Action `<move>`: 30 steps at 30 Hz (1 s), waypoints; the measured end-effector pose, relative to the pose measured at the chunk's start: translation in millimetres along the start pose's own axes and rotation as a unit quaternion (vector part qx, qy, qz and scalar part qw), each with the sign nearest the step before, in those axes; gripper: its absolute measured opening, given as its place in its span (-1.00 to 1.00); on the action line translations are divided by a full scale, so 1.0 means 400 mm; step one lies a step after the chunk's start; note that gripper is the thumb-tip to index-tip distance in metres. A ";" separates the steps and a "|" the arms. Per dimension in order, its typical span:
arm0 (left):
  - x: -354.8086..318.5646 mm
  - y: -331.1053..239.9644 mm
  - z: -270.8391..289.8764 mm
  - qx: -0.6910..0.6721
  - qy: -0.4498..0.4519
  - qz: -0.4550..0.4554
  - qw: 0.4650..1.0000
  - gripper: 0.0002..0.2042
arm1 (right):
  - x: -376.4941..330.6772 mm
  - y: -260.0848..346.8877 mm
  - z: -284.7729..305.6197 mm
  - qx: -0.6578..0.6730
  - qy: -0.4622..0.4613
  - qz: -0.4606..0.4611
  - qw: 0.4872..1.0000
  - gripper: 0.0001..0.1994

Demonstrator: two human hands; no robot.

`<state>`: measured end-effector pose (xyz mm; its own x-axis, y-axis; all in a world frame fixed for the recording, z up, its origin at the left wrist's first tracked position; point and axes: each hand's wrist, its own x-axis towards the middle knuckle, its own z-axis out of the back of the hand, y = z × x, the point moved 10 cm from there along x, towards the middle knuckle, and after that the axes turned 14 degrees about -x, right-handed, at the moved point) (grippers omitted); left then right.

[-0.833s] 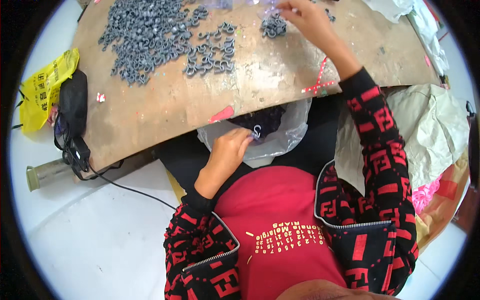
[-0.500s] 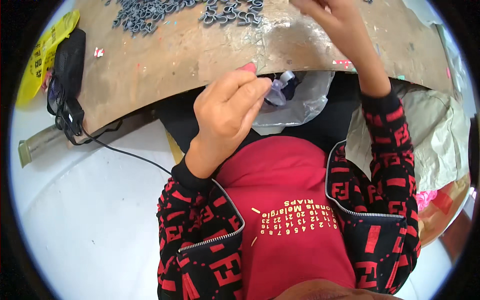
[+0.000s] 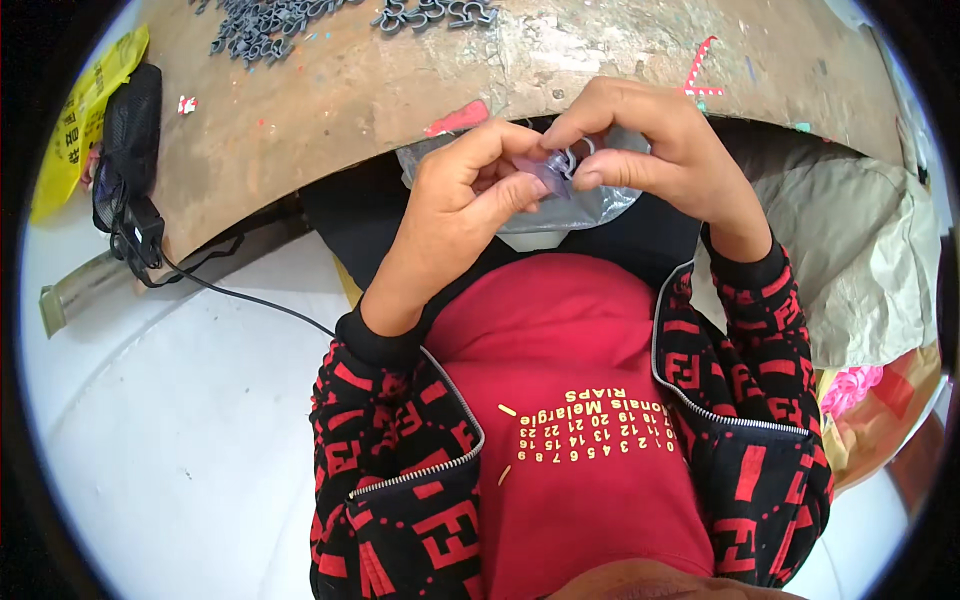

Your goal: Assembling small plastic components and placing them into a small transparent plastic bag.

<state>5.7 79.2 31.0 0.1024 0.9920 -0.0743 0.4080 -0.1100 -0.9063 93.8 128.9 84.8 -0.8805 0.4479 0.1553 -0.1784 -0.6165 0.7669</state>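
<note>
Above the near table edge, my left hand (image 3: 465, 185) pinches a clear suction cup (image 3: 553, 178) between thumb and fingers. Close against it, my right hand (image 3: 655, 145) grips a small grey plastic hook (image 3: 588, 150) with thumb and forefinger. The hook meets the knob side of the suction cup; fingers partly cover the spot, so I cannot tell whether the two are joined. Toward the back of the table lie a heap of grey hooks (image 3: 265, 30) and a looser group of hooks (image 3: 435, 15).
A clear plastic bag (image 3: 600, 212) lies on my lap under the hands. On the table are a red scrap (image 3: 458, 118) and a dotted red strip (image 3: 700, 68). At the left sit a black mesh pouch (image 3: 130, 130), a yellow bag (image 3: 85, 120) and a cable (image 3: 250, 298); beige cloth (image 3: 840, 250) hangs right.
My right hand has come back from the far part of the table to my left hand, now with a grey hook in it. The suction cup stays in my left hand.
</note>
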 end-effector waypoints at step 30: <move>-0.028 0.031 -0.009 0.426 0.069 -0.076 0.899 -0.72 | 0.108 -0.207 0.299 -0.296 -0.178 -0.095 0.934 -0.79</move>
<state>12.7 66.4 22.1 0.2400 0.9678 0.0765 -0.4105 0.1725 -0.8954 123.1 276.6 102.5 -0.6255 0.7077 0.3285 -0.6214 -0.7064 0.3388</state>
